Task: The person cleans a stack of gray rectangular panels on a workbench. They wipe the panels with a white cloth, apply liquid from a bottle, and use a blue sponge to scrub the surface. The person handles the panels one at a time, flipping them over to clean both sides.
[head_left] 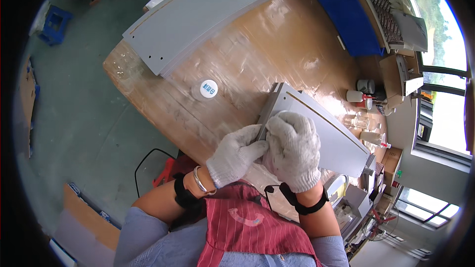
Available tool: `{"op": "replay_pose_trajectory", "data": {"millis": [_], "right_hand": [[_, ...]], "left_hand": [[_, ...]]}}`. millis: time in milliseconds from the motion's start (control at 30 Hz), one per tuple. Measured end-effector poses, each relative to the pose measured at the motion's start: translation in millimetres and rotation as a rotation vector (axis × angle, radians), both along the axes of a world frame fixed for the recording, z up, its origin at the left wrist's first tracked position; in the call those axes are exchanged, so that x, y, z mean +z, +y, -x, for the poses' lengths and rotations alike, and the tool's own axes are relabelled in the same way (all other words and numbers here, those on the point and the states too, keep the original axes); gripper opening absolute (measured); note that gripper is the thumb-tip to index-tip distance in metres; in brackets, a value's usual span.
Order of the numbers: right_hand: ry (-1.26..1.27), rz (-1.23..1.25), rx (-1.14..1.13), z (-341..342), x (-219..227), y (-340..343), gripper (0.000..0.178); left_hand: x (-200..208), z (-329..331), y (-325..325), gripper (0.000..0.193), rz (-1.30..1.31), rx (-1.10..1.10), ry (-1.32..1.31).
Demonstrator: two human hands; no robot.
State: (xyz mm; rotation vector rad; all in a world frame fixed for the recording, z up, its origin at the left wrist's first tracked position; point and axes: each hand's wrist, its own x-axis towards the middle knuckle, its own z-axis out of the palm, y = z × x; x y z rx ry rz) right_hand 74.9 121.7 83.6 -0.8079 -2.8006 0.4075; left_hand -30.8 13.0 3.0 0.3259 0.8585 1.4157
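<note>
In front of me a stack of grey panels (326, 136) lies on the table, with a narrow groove running along its upper long side. My left hand (236, 154), in a white knit glove, grips the near left edge of a grey panel between thumb and fingers. Just beside it, my right hand (293, 151), gloved alike, is curled closed over the panel's corner; what its fingers hold, if anything, is hidden. Both hands nearly touch. A round white lidded container (208, 88) stands to the left of the stack.
Long grey panels (198, 17) with drilled holes lie across the far left of the film-covered table (237, 64). Along the right stand white bottles (354, 96) and open cardboard boxes (394, 81). Blue cloth (346, 15) hangs at the far side. A blue stool (55, 24) is on the floor.
</note>
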Motion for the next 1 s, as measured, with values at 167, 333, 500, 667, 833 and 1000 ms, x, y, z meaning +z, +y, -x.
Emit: {"op": "replay_pose_trajectory", "data": {"millis": [167,333,500,667,833,1000], "right_hand": [[0.097,-0.037,-0.002,18,-1,23,0.022],[0.102,-0.082,-0.066,18,-5,21,0.023],[-0.005,0.038,-0.01,9,2,-3,0.022],[0.077,-0.114,-0.113,30,-9,43,0.021],[-0.018,0.042,-0.034,11,1,-2,0.02],[0.009,-0.042,-0.039,14,-3,17,0.021]], "left_hand": [[2,3,-1,0.035,0.04,-0.082,-0.055],[4,5,2,0.039,0.034,-0.104,-0.063],[-9,-1,-1,0.04,-0.032,-0.022,0.066],[-1,2,2,0.04,-0.002,-0.084,-0.026],[-5,1,2,0.038,-0.023,-0.001,-0.038],[-5,0,4,0.036,-0.072,0.001,-0.032]]}}
